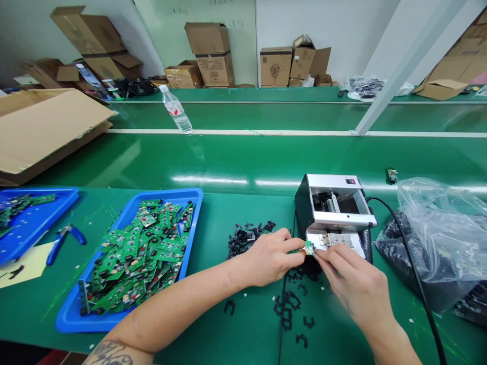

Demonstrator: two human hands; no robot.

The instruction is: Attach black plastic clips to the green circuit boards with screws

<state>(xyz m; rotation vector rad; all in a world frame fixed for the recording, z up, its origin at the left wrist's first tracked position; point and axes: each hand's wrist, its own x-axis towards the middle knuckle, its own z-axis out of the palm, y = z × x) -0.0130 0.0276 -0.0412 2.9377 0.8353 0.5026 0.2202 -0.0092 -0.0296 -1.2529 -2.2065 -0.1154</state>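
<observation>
Pinched in my left hand [272,256] is a small green circuit board [309,248], held in front of a silver and black bench machine [335,203]. My right hand [353,284] has its thumb and forefinger closed at the board's right end, by a tiny dark part; whether the fingers grip that part or the board's edge is hidden. Beyond the fingertips lies the machine's metal plate [337,239]. A heap of small black plastic clips [243,241] sits behind my left hand, and more loose clips [287,309] are scattered below both hands.
To the left, a blue tray [200,203] bears many green circuit boards, with pliers [63,241] and a second blue tray [72,195] further left. A plastic bag of black parts [429,253] and a black cable [414,274] lie right. A water bottle [177,110] stands behind.
</observation>
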